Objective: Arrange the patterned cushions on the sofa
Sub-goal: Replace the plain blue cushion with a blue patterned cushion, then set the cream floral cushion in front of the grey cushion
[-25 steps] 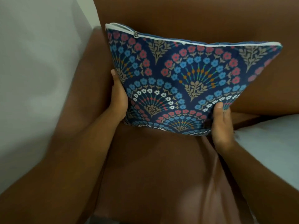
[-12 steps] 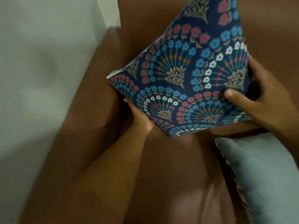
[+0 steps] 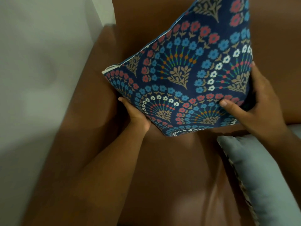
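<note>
A dark blue cushion with red, blue and white flower fans stands tilted on one corner against the brown sofa's backrest. Its zipped edge with a white seam faces up and to the left. My left hand grips its lower left edge, with the fingers behind the fabric. My right hand holds its right edge, thumb on the front. The cushion's bottom corner hovers just above the sofa seat.
A pale grey cushion with a patterned rim lies on the seat at the right, under my right forearm. The sofa's left armrest runs along a white wall.
The cushion has turned from level, zip edge on top, to tilted on a corner. My right hand rose along its right edge and my left hand slid under its lower left edge.
</note>
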